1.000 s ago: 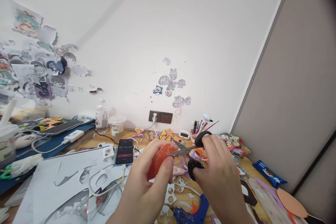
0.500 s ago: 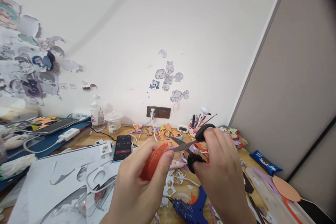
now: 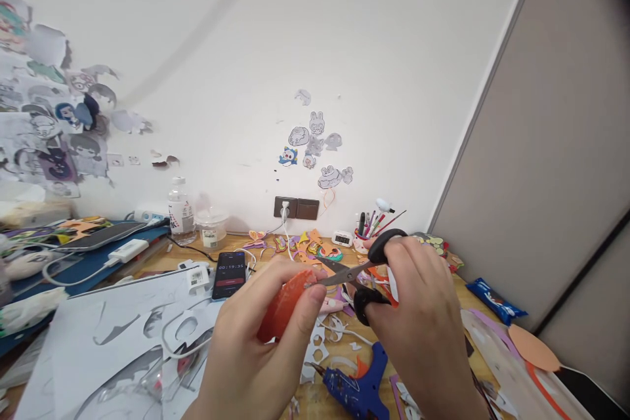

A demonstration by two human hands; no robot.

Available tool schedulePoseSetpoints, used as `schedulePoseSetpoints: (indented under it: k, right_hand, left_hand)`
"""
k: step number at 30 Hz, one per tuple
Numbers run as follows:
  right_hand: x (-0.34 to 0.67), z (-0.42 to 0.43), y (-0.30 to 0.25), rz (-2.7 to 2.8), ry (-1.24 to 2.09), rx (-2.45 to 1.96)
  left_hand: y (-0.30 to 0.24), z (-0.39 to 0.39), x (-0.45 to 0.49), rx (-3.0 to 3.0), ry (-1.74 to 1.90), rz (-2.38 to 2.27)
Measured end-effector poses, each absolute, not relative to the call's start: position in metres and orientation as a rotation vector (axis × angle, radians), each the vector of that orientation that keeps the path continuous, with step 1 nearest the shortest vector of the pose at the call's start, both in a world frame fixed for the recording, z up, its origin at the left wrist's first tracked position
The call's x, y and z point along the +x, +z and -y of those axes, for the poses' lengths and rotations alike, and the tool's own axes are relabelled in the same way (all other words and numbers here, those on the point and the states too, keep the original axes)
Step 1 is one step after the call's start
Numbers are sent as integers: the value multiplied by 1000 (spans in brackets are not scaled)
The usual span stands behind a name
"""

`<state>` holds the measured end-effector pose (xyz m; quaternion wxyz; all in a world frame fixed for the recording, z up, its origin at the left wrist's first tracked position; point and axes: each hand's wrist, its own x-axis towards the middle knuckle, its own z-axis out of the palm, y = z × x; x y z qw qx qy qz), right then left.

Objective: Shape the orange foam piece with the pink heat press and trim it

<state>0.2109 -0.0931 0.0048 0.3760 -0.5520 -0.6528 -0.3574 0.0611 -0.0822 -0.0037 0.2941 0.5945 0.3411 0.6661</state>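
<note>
Head view: left hand (image 3: 251, 341) pinches the orange piece (image 3: 281, 312) above the desk (image 3: 314, 399); right hand (image 3: 418, 298) wraps the handles of the scissors (image 3: 348, 275), blades parted, one at the piece's edge. Looks light, thin, bendable; best pinched near the cut, fingertips clear.

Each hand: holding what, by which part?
Left hand: curved orange-red piece, gripped by its sides between thumb and fingers. Right hand: scissors, by the black handle loops.

orange piece (image 3: 281, 310) partly hidden by left fingers (image 3: 304, 320), teal-haired drawing (image 3: 14, 23) cut off at left edge
</note>
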Motion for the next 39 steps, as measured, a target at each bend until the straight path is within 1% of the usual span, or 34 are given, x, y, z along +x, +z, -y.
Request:
schedulePoseSetpoints:
  k: [5,12,15,23,28,34,39]
  right_hand:
    - [210,93,3,1667,-941,-1408]
    - [208,92,1,1636,-995,-1404]
    - [207,91,1,1610,-1007,-1400]
    - [207,93,4,1654,-824,-1424]
    - [207,93,5,1690,-829,-1395]
    - [205,92,3,1633,-962,-1384]
    - [202,92,1,1593,-921,-1384]
  left_hand:
    - [-4,82,59,1679,1739,-986]
    - [-3,81,57,1749,1859,-979]
    - [-5,81,57,1765,1810,-995]
    - [-8,77,56,1842,1730,-897]
    - [-7,77,53,1913,1761,-820]
    - [-5,77,52,1943,1769,-936]
    - [-6,79,52,1859,1683,-1021]
